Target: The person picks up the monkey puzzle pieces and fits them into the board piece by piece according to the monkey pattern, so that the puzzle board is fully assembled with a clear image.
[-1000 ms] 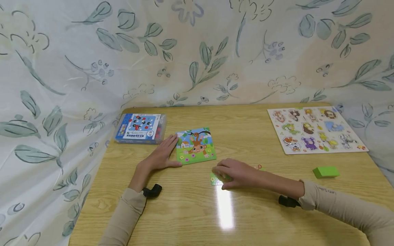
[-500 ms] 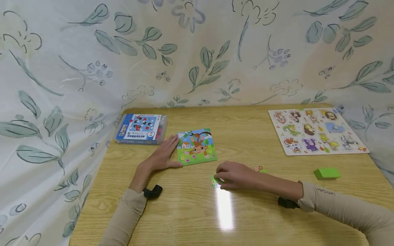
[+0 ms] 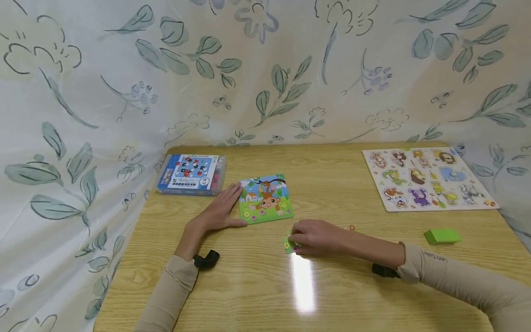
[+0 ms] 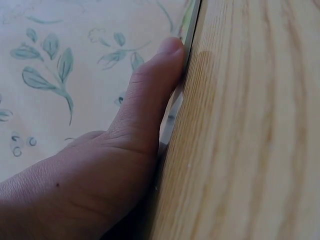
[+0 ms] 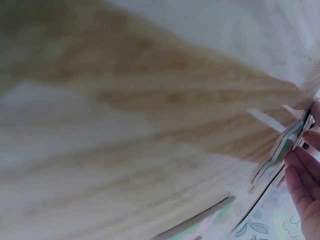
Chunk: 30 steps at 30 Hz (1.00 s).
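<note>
Subject: the flowered piece (image 3: 288, 246), low over or on the desk (image 3: 249, 286) at centre, on the near right side of the monkey picture (image 3: 266, 198). The right hand (image 3: 318, 237) pinches it, fingers curled and narrow; whether it is clear of the surface cannot be told. The right wrist view shows thin layered edges at the fingertips; one piece or several cannot be settled.

Recommended handling: grip by opposite edges, leave the printed side uncovered, keep the piece level, and turn it only with its outline in sight.

Orientation: printed side up, visible end pointing left. The long axis cannot be established, the hand covering the remainder. The monkey picture is near square, without evident long axis; the tree branch lies to the far side, the far edge tilting slightly farther away toward the right.

The left hand (image 3: 216, 213) touches the picture's left edge, fingers straight, thumb spread wide at the near left corner.
</note>
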Tool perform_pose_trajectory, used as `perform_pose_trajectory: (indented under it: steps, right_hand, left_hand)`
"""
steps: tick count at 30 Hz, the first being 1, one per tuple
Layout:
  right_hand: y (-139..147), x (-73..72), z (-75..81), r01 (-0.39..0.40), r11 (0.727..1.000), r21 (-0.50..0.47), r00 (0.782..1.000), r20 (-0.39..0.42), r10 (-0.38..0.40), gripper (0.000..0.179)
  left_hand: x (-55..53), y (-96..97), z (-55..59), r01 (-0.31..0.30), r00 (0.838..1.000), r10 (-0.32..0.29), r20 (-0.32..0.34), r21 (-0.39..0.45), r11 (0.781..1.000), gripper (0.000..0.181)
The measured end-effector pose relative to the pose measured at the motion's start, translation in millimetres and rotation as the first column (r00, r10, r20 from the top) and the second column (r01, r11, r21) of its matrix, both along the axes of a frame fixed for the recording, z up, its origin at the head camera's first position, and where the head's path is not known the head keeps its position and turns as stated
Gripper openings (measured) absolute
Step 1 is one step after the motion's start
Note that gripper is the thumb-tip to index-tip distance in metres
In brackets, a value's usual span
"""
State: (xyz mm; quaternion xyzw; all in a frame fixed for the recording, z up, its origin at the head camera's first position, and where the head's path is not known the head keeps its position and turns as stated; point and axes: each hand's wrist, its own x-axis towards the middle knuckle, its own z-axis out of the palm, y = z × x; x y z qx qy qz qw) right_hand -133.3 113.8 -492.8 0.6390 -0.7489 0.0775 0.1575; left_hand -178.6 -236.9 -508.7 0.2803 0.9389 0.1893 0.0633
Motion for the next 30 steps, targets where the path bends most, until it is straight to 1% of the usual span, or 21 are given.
perform_pose_trajectory:
  steps: [3, 6, 9, 12, 15, 19, 22, 25, 30]
  right_hand:
    - [-1.2, -2.5, 0.2, -0.023, 1.000, -0.016, 1.000, 0.001, 0.023, 0.022]
    - [-4.2, -4.6, 4.1, -0.014, 0.999, -0.046, 1.000, -0.010, 0.014, 0.021]
    - [-9.4, -7.2, 11.1, 0.016, 0.996, -0.091, 1.000, -0.016, -0.017, 0.020]
    - [-16.1, -10.6, 18.1, 0.048, 0.992, -0.116, 0.999, -0.002, -0.048, 0.018]
    - [-24.5, -15.2, 21.1, 0.091, 0.991, -0.096, 0.995, 0.039, -0.088, 0.015]
    - [-37.2, -24.9, 22.7, 0.085, 0.987, -0.139, 0.994, 0.083, -0.074, 0.017]
    - [-46.2, -32.2, 25.5, 0.049, 0.981, -0.186, 0.996, 0.087, -0.033, 0.020]
    - [-55.5, -36.7, 28.9, 0.053, 0.983, -0.173, 0.994, 0.104, -0.036, 0.018]
    - [-67.3, -44.4, 26.6, 0.057, 0.985, -0.163, 0.992, 0.121, -0.037, 0.020]
  left_hand:
    - [-0.3, -1.5, -2.1, 0.001, 1.000, -0.001, 0.007, 0.010, 1.000, 0.109]
    - [-0.1, -2.8, -3.1, 0.003, 1.000, -0.003, 0.013, 0.021, 1.000, 0.109]
    - [-0.2, -3.3, -2.9, 0.007, 1.000, -0.007, 0.013, 0.034, 0.999, 0.109]
    - [-0.2, -3.7, -2.2, 0.012, 1.000, -0.012, 0.006, 0.036, 0.999, 0.109]
    - [0.0, -3.6, -1.6, 0.017, 1.000, -0.017, 0.000, 0.032, 0.999, 0.109]
    - [-0.7, -2.6, -1.4, 0.024, 1.000, -0.024, -0.001, 0.033, 0.999, 0.109]
    - [-1.3, -2.1, -1.7, 0.026, 1.000, -0.026, 0.000, 0.039, 0.999, 0.110]
    - [-1.1, -2.2, -1.9, 0.024, 1.000, -0.024, 0.001, 0.039, 0.999, 0.111]
    - [-0.3, -2.7, -0.7, 0.031, 1.000, -0.031, -0.003, 0.041, 0.999, 0.111]
